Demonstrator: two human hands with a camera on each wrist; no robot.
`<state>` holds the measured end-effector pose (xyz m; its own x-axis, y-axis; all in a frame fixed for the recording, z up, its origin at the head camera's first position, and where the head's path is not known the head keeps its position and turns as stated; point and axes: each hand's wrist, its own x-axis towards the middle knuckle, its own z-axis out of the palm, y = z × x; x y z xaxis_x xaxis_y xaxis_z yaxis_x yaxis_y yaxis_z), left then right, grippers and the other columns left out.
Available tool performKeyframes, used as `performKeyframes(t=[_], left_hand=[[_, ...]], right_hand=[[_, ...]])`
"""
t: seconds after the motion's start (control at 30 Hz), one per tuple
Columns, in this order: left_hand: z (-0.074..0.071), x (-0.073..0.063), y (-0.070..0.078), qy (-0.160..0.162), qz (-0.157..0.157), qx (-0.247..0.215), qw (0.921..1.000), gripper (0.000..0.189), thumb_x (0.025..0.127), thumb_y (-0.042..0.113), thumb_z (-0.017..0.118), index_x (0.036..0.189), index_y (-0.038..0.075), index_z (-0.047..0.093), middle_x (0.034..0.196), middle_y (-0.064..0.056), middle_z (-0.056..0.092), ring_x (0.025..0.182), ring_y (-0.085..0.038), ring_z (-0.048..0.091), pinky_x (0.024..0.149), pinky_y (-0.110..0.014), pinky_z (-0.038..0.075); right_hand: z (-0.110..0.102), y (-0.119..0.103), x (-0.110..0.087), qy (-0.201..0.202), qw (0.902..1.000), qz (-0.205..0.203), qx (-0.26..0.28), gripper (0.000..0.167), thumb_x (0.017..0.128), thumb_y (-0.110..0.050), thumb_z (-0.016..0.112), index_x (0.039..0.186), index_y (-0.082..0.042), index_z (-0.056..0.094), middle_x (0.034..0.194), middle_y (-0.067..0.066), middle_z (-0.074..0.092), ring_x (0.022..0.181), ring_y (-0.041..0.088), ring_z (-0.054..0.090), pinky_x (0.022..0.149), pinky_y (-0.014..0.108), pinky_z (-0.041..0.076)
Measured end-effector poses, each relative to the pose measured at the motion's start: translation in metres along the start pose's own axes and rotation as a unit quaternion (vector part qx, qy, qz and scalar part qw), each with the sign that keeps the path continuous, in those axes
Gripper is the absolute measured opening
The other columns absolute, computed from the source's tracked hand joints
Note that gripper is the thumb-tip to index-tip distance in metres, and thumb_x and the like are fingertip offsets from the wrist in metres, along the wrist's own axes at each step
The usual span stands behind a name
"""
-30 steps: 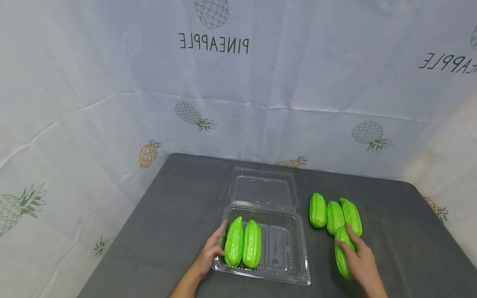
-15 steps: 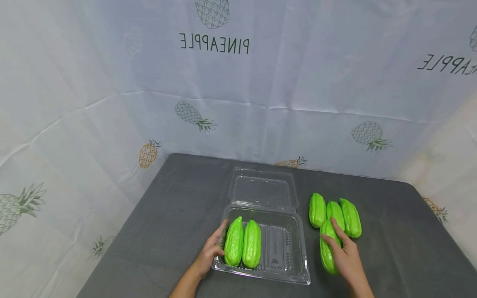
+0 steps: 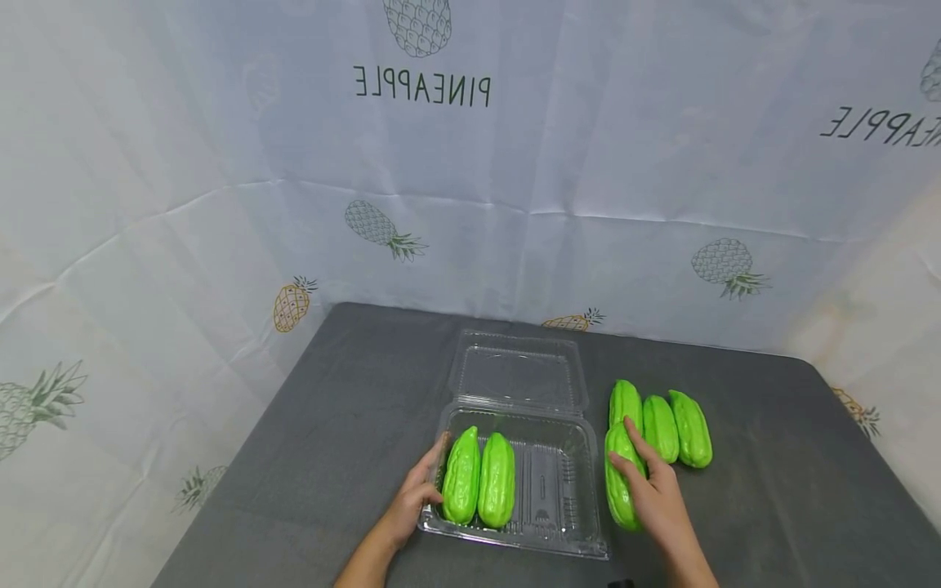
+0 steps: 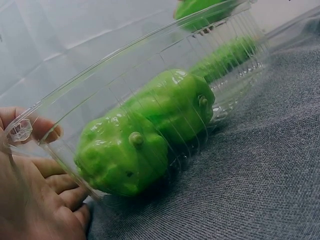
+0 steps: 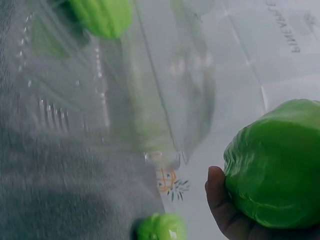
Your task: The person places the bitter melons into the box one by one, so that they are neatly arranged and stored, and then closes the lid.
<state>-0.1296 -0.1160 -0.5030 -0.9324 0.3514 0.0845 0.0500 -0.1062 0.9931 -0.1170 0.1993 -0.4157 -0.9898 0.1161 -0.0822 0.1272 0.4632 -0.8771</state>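
My left hand grips the left wall of a clear plastic container; in the left wrist view its thumb lies over the rim and the fingers are outside. Two green bitter melons lie side by side in the container's left half. Right of the container, my right hand holds another bitter melon between thumb and fingers. In the right wrist view this held melon appears off the table, with fingers under it.
Behind the container its hinged clear lid lies folded back. Three more bitter melons lie in a row to the right on the dark grey table. A pineapple-print curtain hangs behind.
My right hand has carried its bitter melon leftward, past the front of the row, to near the container's right edge. The left hand and container have barely moved.
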Motion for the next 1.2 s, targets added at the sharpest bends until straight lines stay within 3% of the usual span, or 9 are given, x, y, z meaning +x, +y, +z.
performKeyframes(t=[0.23,0.47,1.2], left_hand=[[0.001,0.000,0.000,0.009,-0.007,0.006,0.9999,0.083,0.068,-0.003,0.040,0.145,-0.010,0.012,0.153,-0.026,0.008,0.129,0.011,0.017,0.099,-0.002,0.017],[0.001,0.000,0.000,0.017,-0.006,0.004,0.9998,0.083,0.066,-0.004,0.040,0.144,-0.011,0.013,0.153,-0.027,0.009,0.124,0.021,0.021,0.099,-0.002,0.017],[0.001,0.000,0.000,0.011,-0.003,0.006,0.9999,0.083,0.067,-0.004,0.040,0.144,-0.011,0.012,0.153,-0.028,0.009,0.124,0.021,0.020,0.099,-0.002,0.017]], right_hand=[[0.013,-0.009,0.000,-0.016,0.9998,0.001,0.016,0.061,0.095,-0.028,0.048,0.149,-0.019,0.022,0.155,0.014,0.018,0.141,0.040,0.015,0.108,0.060,0.019],[0.024,-0.014,0.002,-0.034,0.9990,-0.012,0.027,0.061,0.096,-0.029,0.047,0.149,-0.020,0.019,0.156,0.013,0.013,0.141,0.040,0.011,0.107,0.062,0.016],[0.066,-0.026,0.006,-0.042,0.9964,-0.068,0.025,0.060,0.096,-0.024,0.045,0.149,-0.011,0.021,0.152,0.024,0.020,0.138,0.044,0.018,0.105,0.065,0.019]])
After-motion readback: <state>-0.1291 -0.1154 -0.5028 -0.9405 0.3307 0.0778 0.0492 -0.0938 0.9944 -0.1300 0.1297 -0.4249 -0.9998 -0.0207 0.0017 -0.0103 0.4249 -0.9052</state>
